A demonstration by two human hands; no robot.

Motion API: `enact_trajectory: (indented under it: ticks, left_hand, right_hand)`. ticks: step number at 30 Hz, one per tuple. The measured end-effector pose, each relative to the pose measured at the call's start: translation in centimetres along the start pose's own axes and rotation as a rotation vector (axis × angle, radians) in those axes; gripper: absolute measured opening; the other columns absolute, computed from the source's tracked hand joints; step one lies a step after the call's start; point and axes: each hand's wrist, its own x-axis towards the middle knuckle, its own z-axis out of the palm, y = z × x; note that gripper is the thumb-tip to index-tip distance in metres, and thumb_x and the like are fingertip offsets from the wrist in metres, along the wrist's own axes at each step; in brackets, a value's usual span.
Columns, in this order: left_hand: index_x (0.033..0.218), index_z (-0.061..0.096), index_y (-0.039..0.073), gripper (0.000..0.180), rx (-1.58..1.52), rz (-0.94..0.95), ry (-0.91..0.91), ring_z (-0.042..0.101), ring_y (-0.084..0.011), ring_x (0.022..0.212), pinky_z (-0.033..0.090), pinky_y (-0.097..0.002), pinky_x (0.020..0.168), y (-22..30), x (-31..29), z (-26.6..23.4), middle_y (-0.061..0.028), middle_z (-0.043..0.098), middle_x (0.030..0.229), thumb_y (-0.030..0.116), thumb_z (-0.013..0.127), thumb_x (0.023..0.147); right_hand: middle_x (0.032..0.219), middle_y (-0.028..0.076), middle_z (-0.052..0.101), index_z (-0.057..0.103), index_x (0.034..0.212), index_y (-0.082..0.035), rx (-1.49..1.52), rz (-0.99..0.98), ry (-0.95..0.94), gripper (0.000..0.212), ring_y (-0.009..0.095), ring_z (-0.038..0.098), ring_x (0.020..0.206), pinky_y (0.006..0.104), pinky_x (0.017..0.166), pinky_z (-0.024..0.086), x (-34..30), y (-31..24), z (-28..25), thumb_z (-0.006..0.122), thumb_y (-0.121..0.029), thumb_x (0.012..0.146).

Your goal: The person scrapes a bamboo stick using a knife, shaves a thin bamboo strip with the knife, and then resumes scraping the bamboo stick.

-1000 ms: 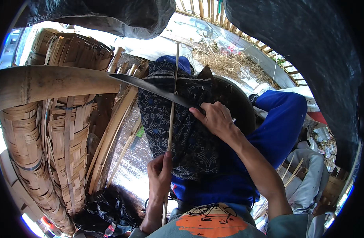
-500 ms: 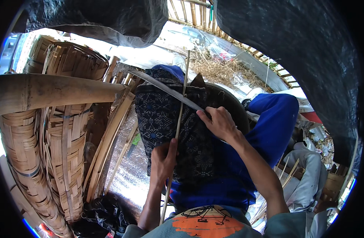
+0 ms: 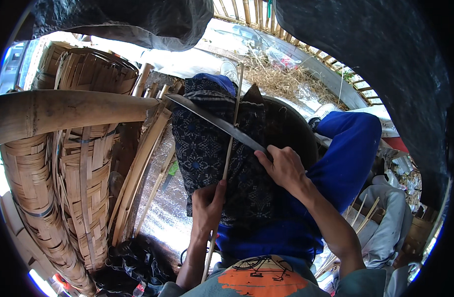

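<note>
Thin bamboo strip upright in view over a cloth-covered lap, with a long knife crossing it.
The left hand is closed on the strip, thumb along it, below the crossing; the right hand grips the knife's near end, the blade slanting up and left. Which lies on top at the crossing is hard to make out. Dark patterned cloth spreads beneath, over blue trousers. To the left stand split bamboo slats, woven baskets and a thick bamboo pole; dry straw lies beyond the lap.
</note>
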Motion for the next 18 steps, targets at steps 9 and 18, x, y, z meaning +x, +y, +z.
enact_trajectory:
  ticks: [9, 18]
  left_hand:
    - [0.062, 0.054, -0.004, 0.049, -0.133, -0.016, 0.027, 0.033, -0.0052, 0.051, 0.023, -0.0295, 0.047, -0.2, -1.5, 1.0, 0.0025, 0.040, 0.050, 0.030, 0.054, 0.097]
    - [0.066, 0.061, -0.005, 0.047, -0.065, 0.022, 0.099, 0.038, -0.0074, 0.048, 0.027, -0.0300, 0.044, 1.1, -1.0, -1.9, -0.0016, 0.046, 0.049, 0.031, 0.059, 0.094]
  right_hand:
    - [0.049, 0.017, 0.056, 0.058, 0.064, -0.003, -0.019, 0.024, 0.048, 0.056, 0.031, 0.063, 0.050, 0.0363, 0.042, 0.050, 1.1, 0.4, 3.0, 0.054, -0.050, 0.092]
    - [0.046, 0.016, 0.053, 0.054, 0.058, -0.006, -0.065, -0.254, 0.466, 0.052, 0.033, 0.061, 0.048, 0.0396, 0.041, 0.048, 7.4, -2.0, 1.2, 0.057, -0.045, 0.093]
